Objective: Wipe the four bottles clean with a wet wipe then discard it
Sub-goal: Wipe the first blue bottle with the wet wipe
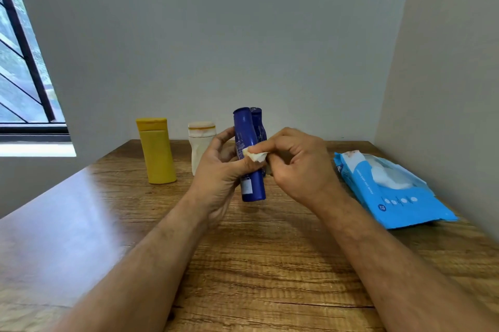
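My left hand (218, 167) grips a blue bottle (246, 132) upright above the wooden table (270, 264), fingers curled round its middle. My right hand (299, 164) pinches a small crumpled white wet wipe (256, 156) against the bottle's right side. Directly behind stands a second blue bottle (259, 126), mostly hidden. A yellow bottle (157, 150) stands upright at the back left. Beside it a white bottle (199, 142) with a stained cap stands partly behind my left hand.
A blue pack of wet wipes (388, 191) lies at the right, flap open with a wipe showing, close to the side wall (445, 88). A window (21, 75) is at the left. The back wall rises just behind the bottles.
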A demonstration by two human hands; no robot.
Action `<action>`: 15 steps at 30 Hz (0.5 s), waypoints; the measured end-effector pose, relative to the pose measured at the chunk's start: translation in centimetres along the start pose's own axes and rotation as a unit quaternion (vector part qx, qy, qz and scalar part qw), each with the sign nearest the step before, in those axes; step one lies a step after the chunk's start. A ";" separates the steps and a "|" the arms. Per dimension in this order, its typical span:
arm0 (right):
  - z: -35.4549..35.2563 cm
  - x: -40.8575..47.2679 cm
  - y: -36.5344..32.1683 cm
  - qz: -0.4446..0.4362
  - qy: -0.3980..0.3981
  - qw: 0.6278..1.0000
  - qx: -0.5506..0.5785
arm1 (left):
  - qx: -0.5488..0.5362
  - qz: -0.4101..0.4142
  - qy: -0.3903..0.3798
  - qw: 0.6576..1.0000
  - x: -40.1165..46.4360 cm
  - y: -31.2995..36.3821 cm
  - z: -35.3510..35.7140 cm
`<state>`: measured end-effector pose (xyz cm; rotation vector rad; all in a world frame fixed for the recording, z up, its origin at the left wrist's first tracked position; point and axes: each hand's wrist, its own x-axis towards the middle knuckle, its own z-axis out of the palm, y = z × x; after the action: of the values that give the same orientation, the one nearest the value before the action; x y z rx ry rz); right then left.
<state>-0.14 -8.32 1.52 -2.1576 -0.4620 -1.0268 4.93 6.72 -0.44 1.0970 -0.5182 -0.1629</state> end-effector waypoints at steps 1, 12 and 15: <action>0.0 0.0 0.0 0.005 0.007 1.000 0.009 | -0.016 -0.001 -0.004 1.000 0.0 0.1 0.0; 0.0 0.3 0.5 0.056 0.112 0.992 0.010 | 0.175 0.028 -0.055 0.983 -0.3 -0.3 0.1; -0.2 0.3 0.6 0.050 0.116 0.992 -0.010 | 0.180 0.033 -0.049 0.982 -0.5 -0.4 0.3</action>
<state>0.32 -8.91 1.59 -2.0250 -0.2342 -1.2109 4.43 6.47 -0.79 1.4263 -0.6903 -0.0658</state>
